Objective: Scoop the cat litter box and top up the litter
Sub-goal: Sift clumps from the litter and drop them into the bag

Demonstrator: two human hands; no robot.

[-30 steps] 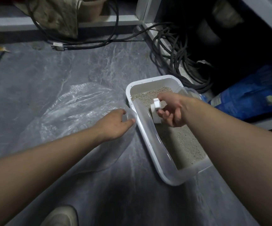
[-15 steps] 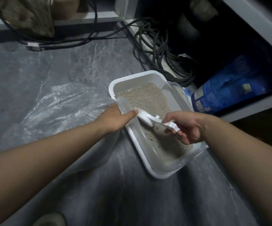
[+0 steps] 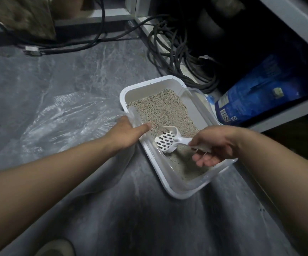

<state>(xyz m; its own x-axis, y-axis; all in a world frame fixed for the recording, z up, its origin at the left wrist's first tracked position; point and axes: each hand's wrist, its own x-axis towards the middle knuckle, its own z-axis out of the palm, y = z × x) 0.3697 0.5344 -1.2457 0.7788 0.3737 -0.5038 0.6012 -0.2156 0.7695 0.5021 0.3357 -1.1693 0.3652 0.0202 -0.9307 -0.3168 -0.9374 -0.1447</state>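
2 bare hands at a white rectangular plastic litter box [image 3: 150, 84] with a clear raised rim, set on a dark grey marbled floor [image 3: 79, 74]. Inside the box, pale beige granular cat litter [image 3: 165, 109], heaped toward the far end and thinner, with bare bottom showing, at the near end. Left hand [image 3: 128, 133] on the box's left wall, fingers curled over the clear rim, thumb stretched out over the litter. Right hand [image 3: 215, 145] above the near right part of the box, palm turned up, fingers loosely bent, thumb and fingers pinching the handle of a white slotted plastic scoop [image 3: 168, 140]. Scoop head tilted toward the left, resting low over the litter near the middle of the box, slots showing nothing caught in them. To the left of the box, a crumpled clear plastic bag [image 3: 64, 122] spread flat on the floor, its edge touching the box under the left hand. Behind the box, a tangle of black cables [image 3: 179, 58] along a white baseboard. To the right, a blue printed bag [image 3: 256, 93] lying on a low shelf, with a barcode on a white label near its left end; lettering on it too blurred to read, brand not legible. Far left, top: a mottled brown cloth [image 3: 26, 15]. Bottom edge: toe of a light shoe [image 3: 57, 247].
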